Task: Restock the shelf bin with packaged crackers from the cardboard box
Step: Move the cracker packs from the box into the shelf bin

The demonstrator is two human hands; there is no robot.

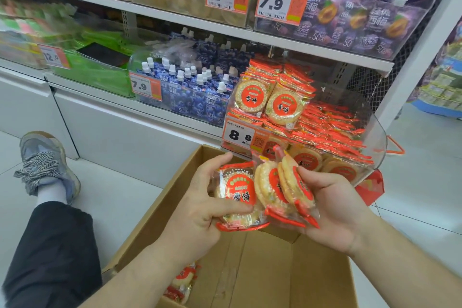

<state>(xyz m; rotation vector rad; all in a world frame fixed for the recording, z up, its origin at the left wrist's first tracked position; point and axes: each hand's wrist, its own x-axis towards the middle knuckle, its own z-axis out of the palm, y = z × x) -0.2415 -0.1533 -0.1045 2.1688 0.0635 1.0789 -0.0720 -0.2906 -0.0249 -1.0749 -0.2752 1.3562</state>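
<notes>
already the clear shelf bin [375, 137] is looking well stocked: red-and-gold cracker packets are lying in rows along its right side, and two packets [270, 102] are standing face-out at the front left, above the 8.8 price tag [240, 135]. both hands are hovering over the open cardboard box [262, 270], just below the bin's front edge. the left hand [200, 210] is gripping one packet [237, 195] with its label facing up, thumb pressing across the lower part and fingers curling round the far side. the right hand [332, 210] is cradling a small fan of packets [285, 190] (two or three, i cannot tell exactly), fingers curling around them from the right. the two bunches are touching in the middle.

as for progress, most of the job is looking done. the box is showing mostly bare cardboard floor, with only a few loose packets [182, 282] lying in its near left corner, partly hidden behind the left forearm. what is remaining, by my reckoning, is setting this handful into the bin, then gathering those last few. room is seeming to remain at the upper rear of the bin, though its depth is hard to judge through the clear wall.
</notes>
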